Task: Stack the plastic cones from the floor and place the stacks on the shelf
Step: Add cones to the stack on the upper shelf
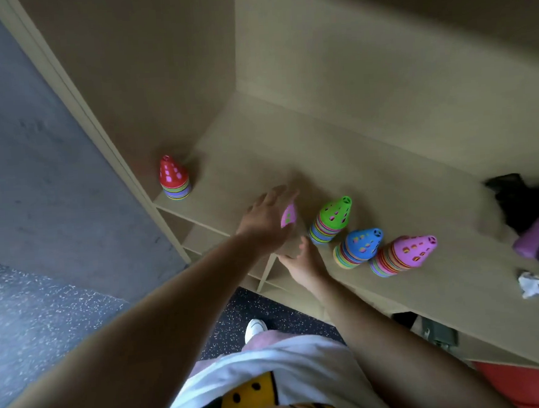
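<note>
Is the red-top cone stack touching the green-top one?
Apart. The head view shows a wide stretch of bare shelf between the red-top stack and the green-top stack.

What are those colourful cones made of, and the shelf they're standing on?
The cones look like plastic: bright solid colours, a smooth, slightly shiny surface, and thin walls with holes cut through. The shelf looks like pale wood or wood-effect board, matt and flat. The picture is too soft to show any grain.

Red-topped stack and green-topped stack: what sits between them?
In the head view, bare shelf beside the red-topped stack, then the left hand partly covering a blurred pink cone just before the green-topped stack.
</note>
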A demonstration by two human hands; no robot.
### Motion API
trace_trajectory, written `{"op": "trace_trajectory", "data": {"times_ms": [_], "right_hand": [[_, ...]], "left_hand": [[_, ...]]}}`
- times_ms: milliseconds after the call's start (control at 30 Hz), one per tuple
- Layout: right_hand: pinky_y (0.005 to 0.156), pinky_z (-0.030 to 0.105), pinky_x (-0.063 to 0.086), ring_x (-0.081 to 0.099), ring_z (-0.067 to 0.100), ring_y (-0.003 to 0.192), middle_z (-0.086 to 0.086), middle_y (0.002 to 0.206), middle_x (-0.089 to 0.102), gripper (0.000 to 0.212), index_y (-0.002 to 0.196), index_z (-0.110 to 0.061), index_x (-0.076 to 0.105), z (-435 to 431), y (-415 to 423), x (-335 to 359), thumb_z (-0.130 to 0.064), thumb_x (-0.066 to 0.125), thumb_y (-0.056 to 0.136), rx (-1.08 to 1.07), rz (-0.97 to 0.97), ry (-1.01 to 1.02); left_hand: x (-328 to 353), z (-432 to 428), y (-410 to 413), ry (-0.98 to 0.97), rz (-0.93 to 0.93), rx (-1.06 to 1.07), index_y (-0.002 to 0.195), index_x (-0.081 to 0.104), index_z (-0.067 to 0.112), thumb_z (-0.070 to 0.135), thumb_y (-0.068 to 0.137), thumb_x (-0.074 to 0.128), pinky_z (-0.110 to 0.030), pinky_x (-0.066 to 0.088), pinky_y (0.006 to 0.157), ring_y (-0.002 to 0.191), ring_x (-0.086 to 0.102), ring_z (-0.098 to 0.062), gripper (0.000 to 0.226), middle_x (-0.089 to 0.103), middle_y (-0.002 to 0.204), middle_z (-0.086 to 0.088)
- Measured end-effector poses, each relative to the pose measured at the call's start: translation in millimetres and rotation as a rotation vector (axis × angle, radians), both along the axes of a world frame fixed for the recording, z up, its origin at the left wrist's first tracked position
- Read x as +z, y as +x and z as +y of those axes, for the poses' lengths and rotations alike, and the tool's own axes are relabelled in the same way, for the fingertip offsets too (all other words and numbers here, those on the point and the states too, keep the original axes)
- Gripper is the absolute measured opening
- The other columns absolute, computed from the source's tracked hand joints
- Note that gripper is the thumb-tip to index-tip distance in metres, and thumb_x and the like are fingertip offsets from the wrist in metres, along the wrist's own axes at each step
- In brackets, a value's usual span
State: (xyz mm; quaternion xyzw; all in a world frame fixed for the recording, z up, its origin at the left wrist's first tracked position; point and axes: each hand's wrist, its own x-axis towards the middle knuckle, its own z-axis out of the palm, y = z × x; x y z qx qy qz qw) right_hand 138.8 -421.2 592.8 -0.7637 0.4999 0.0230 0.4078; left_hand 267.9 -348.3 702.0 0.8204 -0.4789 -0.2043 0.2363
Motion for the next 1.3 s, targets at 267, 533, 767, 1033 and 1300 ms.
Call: {"op": "trace_trajectory", "data": {"times_ms": [267,533,767,1033,1300], "right_hand": [[0.085,0.041,0.056,0.069,0.02,0.095,0.001,0.104,0.071,0.065,0.114,-0.017,0.06,-44,30,-65,-0.039,0.073,0.054,0.0,-0.113,0.077],[0.083,0.03,0.053,0.069,0.019,0.09,0.001,0.102,0.072,0.059,0.117,-0.017,0.063,-36,57,-34,-0.002,0.081,0.063,-0.087,-0.292,0.212],[0.081,0.032,0.053,0.07,0.015,0.087,-0.003,0.095,0.073,0.055,0.096,-0.036,0.056,-25,82,-16,-0.002,0.085,0.063,-0.106,-0.393,0.228],[0.064,0.021,0.052,0.069,0.007,0.072,-0.004,0.081,0.071,0.039,0.09,-0.025,0.059,-11,158,60,-0.021,0.091,0.068,0.107,-0.645,0.151],[0.072,0.035,0.058,0.068,0.008,0.076,-0.013,0.08,0.07,0.043,0.089,-0.027,0.06,8,258,105,-0.017,0.09,0.059,0.315,-0.756,0.167]], "left_hand": [[-15,-30,19,0.091,0.101,-0.014,0.139,0.06,0.019,0.008,0.092,0.061,-0.034,0.044,0.1,0.126,0.054,-0.033,0.049,0.056,0.142,-0.008],[-32,-12,47,-0.018,0.224,0.157,0.125,0.064,0.016,0.006,0.087,0.068,-0.027,0.044,0.087,0.11,0.059,-0.028,0.039,0.061,0.123,-0.008],[-11,4,73,-0.113,0.216,0.214,0.122,0.065,0.014,0.007,0.086,0.075,-0.027,0.044,0.083,0.105,0.062,-0.027,0.039,0.067,0.116,-0.009],[86,29,130,-0.298,0.007,0.256,0.125,0.061,0.011,0.014,0.087,0.079,-0.032,0.05,0.087,0.097,0.062,-0.021,0.042,0.061,0.114,-0.003],[138,61,188,-0.313,-0.206,0.353,0.136,0.057,0.021,0.019,0.089,0.075,-0.031,0.049,0.087,0.101,0.06,-0.02,0.05,0.053,0.115,0.006]]}}
